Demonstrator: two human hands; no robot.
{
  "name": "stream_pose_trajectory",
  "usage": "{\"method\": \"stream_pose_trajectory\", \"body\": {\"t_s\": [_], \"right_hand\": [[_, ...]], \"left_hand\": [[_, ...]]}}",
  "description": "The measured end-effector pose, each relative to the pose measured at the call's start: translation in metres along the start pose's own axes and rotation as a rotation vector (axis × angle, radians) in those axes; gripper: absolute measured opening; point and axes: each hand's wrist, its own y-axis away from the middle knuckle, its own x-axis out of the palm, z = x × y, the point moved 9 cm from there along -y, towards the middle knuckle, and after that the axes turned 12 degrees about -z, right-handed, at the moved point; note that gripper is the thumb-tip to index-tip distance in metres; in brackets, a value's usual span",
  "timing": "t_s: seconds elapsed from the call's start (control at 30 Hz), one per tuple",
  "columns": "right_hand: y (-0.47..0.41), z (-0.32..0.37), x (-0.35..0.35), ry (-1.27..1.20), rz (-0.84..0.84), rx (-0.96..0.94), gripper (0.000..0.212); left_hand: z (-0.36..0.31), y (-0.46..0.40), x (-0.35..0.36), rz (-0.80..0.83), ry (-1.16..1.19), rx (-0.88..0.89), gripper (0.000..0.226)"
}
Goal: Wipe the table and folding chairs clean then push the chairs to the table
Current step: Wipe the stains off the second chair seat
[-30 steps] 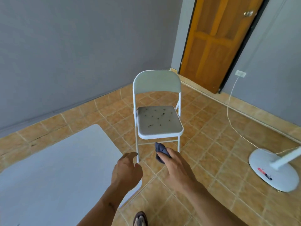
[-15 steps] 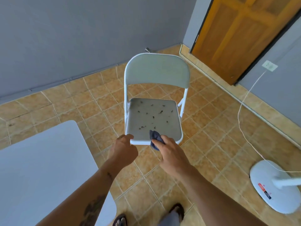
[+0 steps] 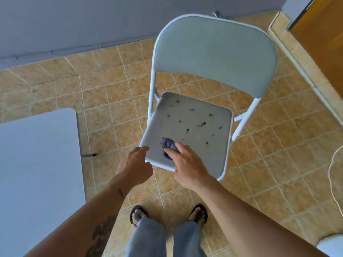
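Tiled floor point(image 3: 111, 101): right hand point(image 3: 187, 164) presses cloth point(image 3: 168, 145) on chair point(image 3: 187, 130).

Tabletop point(image 3: 37, 164): cut off by left and lower edges; only one corner in view.
Cloth point(image 3: 168, 146): mostly covered by right hand point(image 3: 187, 164); small bunched part showing past the fingers.
Left hand point(image 3: 134, 165): fingertips at front left seat corner of chair point(image 3: 189, 130); contact or grip beneath the rim not discernible.
Chair legs: largely hidden under seat.
Door point(image 3: 323, 34): cut by top and right edges.
Cable point(image 3: 332, 164) and white base point(image 3: 330, 245): cut off at right edge.
Small metal object point(image 3: 215, 13) behind chair back: too small to identify.
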Motion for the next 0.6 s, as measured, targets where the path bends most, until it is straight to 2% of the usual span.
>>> {"method": "stream_pose_trajectory", "body": {"t_s": [0.13,0.2,0.27,0.37,0.43,0.53,0.6], "right_hand": [[-0.018,-0.015,0.048,0.012,-0.036,-0.048,0.072],[-0.032,-0.036,0.090,0.091,0.030,-0.010,0.080],[-0.042,-0.059,0.133,0.162,0.124,0.035,0.079],[-0.066,-0.062,0.165,0.123,0.045,-0.030,0.074],[-0.080,-0.060,0.184,0.098,0.007,-0.081,0.078],[-0.090,-0.067,0.218,0.126,0.044,-0.125,0.089],[-0.088,-0.073,0.230,0.126,0.050,-0.134,0.088]], "left_hand": [[0.008,-0.029,0.049,0.061,0.060,-0.010,0.087],[0.016,-0.058,0.077,0.088,0.071,-0.003,0.094],[0.028,-0.086,0.101,0.079,0.044,0.015,0.096],[0.047,-0.114,0.125,0.011,-0.033,0.057,0.099],[0.054,-0.122,0.139,-0.019,-0.079,0.100,0.101],[0.060,-0.126,0.154,-0.047,-0.116,0.152,0.102],[0.068,-0.128,0.162,-0.031,-0.144,0.149,0.103]]}}
